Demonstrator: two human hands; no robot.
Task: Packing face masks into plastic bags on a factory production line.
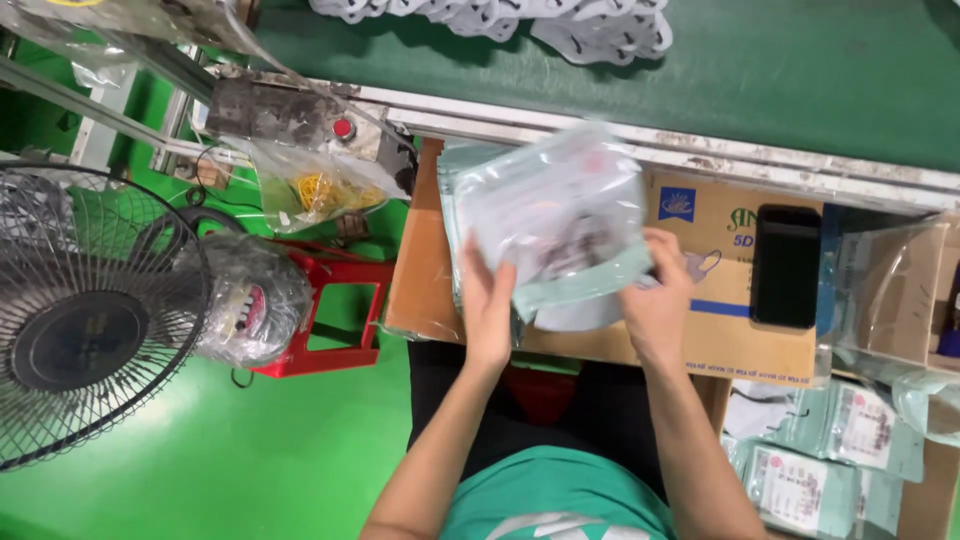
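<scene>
Both my hands hold a clear plastic pouch [560, 215] with a pale green edge, blurred by motion, over a cardboard box [720, 300]. My left hand [488, 305] grips the pouch's lower left side. At its lower right corner is my right hand [658, 295]. A grey face mask [575, 315] sticks out below the pouch between the hands. More pouches [452, 185] lie stacked beneath it on the box.
A black phone [786, 265] lies on the box to the right. Filled pouches [820, 460] sit in a carton at lower right. A green conveyor belt [780, 80] carries white masks [520, 20]. A fan [90, 310] and red stool [335, 315] stand left.
</scene>
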